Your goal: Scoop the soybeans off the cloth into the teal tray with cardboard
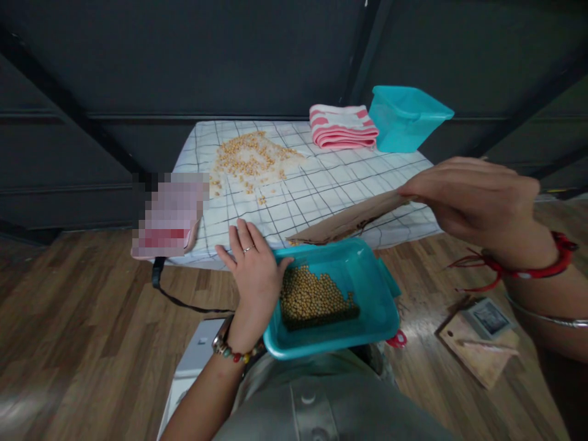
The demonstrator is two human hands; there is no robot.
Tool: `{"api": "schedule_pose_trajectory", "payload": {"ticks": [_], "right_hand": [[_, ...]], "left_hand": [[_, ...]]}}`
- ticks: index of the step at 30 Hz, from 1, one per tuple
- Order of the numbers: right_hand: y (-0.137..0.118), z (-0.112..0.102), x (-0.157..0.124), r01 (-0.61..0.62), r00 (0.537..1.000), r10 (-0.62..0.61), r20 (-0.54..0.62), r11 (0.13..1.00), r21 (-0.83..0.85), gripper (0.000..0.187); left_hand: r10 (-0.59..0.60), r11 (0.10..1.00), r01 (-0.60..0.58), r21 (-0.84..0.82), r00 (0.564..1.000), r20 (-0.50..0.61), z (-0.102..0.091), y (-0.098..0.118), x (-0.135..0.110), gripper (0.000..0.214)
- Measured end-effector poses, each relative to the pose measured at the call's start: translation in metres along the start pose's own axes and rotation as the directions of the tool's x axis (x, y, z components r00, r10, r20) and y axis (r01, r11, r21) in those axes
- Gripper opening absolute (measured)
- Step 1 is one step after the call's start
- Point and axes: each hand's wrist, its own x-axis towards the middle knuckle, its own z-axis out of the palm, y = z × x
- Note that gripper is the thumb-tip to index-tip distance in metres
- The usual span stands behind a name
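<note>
Right hand (pixel 487 205) fingers pinch cardboard strip (pixel 351 218) at right end; likely light, stiffish, best held there. Left hand (pixel 255 269) fingers spread at teal bin (pixel 376 300).

Dark panelled wall (pixel 220 55) behind, black beams (pixel 366 52) across it. Brown wood-plank floor (pixel 105 318), glossy highlight bottom left. Cloth-covered desk (pixel 340 180), white with dark grid lines, just before the wall.

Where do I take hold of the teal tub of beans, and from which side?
Probably by the rim at both short ends of the tub, coming from left and right: it stands above the beans. Hold the left end more firmly, as the beans lie toward it; the left hand is there.
</note>
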Motion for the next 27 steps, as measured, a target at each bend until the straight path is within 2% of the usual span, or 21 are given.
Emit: {"api": "schedule_pose_trajectory", "payload": {"ticks": [9,20,27], "right_hand": [[-0.002,0.002,0.002,-0.063,0.998,0.062,-0.018,0.995,-0.082,0.024],[-0.004,0.000,-0.001,-0.056,0.998,0.058,0.023,0.994,-0.092,0.025],[-0.002,-0.006,-0.009,-0.139,0.990,0.137,-0.022,0.974,-0.180,0.028]], "left_hand": [[0.023,1.000,-0.023,0.000,1.000,-0.015,0.000,-0.001,0.000,0.087],[0.017,0.999,-0.017,-0.028,1.000,-0.008,0.000,-0.001,0.000,0.083],[0.025,0.999,-0.025,-0.033,1.000,-0.004,0.002,-0.002,0.000,0.082]]}}
